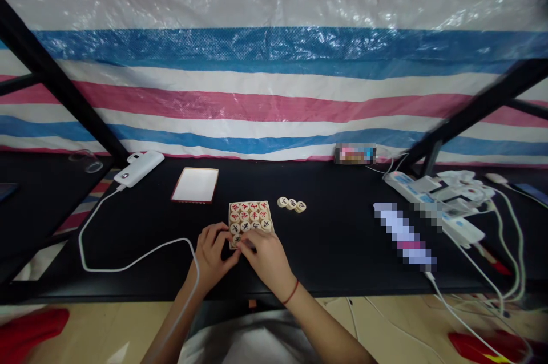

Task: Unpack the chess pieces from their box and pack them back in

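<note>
A shallow square box point(269, 204) on the black table holds round Chinese chess pieces in rows, red-marked ones at the back and black-marked ones nearer me. Around the box's near left corner, my left hand point(209, 255) is bent, fingers at its side and thumb by the front edge. My right hand point(269, 258) reaches over the front row, thumb and fingertips pinched on a black-marked chess piece point(237, 238) at the front left. The rest of that row is hidden beneath this hand. Right of the box lie short stacks of chess pieces point(291, 204).
A white lid with a red-brown edge point(196, 185) lies back left. A white power bank point(141, 169) trails a cable point(141, 258) across the left side. On the right are a blurred-out phone-like object point(405, 235) and a power strip point(454, 218) with plugs. Striped sheeting point(265, 107) hangs behind.
</note>
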Motion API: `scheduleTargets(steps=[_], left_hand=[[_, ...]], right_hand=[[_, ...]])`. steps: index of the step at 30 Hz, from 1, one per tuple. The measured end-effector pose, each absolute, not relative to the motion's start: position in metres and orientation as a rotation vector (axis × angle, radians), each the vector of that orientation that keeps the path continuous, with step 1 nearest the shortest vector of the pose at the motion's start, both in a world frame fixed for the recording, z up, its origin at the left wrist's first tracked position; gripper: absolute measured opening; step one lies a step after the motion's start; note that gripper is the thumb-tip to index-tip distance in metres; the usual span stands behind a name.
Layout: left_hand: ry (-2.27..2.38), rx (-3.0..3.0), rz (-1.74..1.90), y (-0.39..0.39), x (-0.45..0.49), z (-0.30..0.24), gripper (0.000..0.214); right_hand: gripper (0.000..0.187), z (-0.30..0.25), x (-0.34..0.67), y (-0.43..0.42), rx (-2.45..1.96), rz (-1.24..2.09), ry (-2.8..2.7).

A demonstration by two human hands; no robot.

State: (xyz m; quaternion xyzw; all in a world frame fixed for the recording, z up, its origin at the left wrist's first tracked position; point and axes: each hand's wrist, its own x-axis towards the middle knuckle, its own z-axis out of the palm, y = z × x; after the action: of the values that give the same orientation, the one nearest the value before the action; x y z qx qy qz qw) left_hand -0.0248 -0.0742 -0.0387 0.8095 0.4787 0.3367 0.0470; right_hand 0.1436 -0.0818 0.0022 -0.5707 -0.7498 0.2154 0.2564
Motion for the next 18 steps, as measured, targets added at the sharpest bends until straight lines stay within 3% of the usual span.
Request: scheduleTargets(steps=[3,7,9,13,18], left_hand=[[1.474,2.462,1.041,-0.074,-0.025,-0.039,0.009],[1.454,2.551,1.008,-0.075,-0.025,-0.038,0.028],[1.417,2.620,0.952,-0.075,-0.023,-0.036,0.033],[1.414,2.657,0.815,-0.076,-0.019,-0.035,0.032],[1.431,2.674,0.783,-0.076,-0.018,-0.035,0.028]], right_hand=[[0.014,0.004,0.144,-0.082,-1.490,0.632,-2.034],[0.019,0.012,0.172,-0.067,-1.445,0.585,-1.887],[0.022,0.014,0.196,-0.051,-1.565,0.405,-1.836],[0.045,0.009,0.234,-0.015,-1.947,0.290,-2.014],[0.034,0.000,0.246,0.005,-2.016,0.249,-2.163]])
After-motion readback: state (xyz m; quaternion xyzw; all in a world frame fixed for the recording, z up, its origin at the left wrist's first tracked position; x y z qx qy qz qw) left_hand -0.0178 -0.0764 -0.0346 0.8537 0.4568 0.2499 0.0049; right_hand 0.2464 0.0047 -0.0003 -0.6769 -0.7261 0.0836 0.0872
